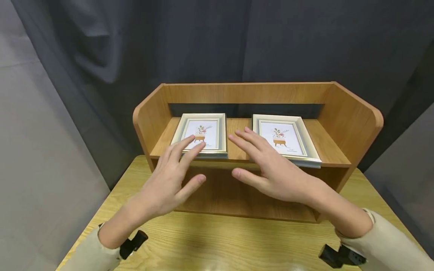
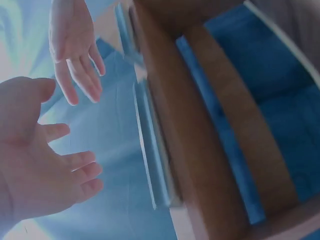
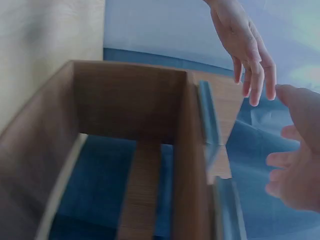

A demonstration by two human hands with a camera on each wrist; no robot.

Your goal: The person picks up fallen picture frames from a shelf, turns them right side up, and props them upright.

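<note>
Both hands are held spread and empty: left hand point(image 1: 169, 180) fingers point(image 1: 184, 148) above the left picture frame point(image 1: 202, 134), right hand point(image 1: 271, 165) beside the right picture frame point(image 1: 285, 138), on the shelf point(image 1: 333, 148).

Likely staged recording setup: dark curtain backdrop point(image 1: 217, 37), wooden desktop shelf point(image 1: 356, 124) on light table point(image 1: 217, 241).

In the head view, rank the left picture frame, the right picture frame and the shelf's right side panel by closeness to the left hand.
From the left hand:
1. Left picture frame, just under its fingertips.
2. Right picture frame, across the shelf, beyond the right hand.
3. Right side panel, far right end.
</note>
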